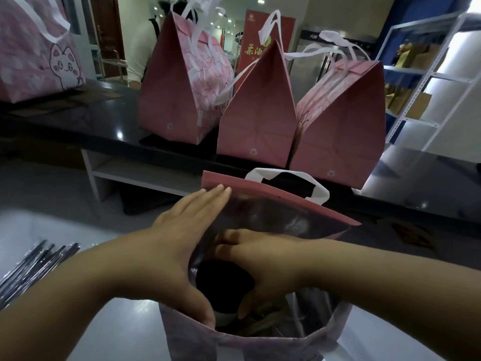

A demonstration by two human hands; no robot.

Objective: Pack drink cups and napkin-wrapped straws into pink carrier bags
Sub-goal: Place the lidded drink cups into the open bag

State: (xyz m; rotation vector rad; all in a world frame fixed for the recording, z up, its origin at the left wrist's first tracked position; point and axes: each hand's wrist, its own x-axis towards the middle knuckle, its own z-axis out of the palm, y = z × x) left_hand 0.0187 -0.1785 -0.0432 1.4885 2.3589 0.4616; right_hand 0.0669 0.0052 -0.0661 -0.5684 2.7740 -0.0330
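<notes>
Pink paper forms the open bag (260, 345) at the near edge of the view. Its mouth is held wide by the left hand (182, 243), with the fingers laid straight and together against the far flap and the thumb hooked over the near rim. The cup (225, 282), known by its dark lid, is stood upright inside the bag toward its left side, long axis vertical. It is gripped from the right by the right hand (263, 259), whose fingers are curled over the far edge of the lid while the thumb is set against the near edge. The cup thus lies directly between those fingers, and only the bag wall is touched by the left hand. Letting go is judged to be the step in hand, though the cup's base is hidden. Something brownish to the right of the cup cannot be made out. Wrapped straws (33, 264) are seen well apart on the left, nearer the left hand. Three closed bags (256, 126) are stood on the black counter (78, 126) beyond.
</notes>
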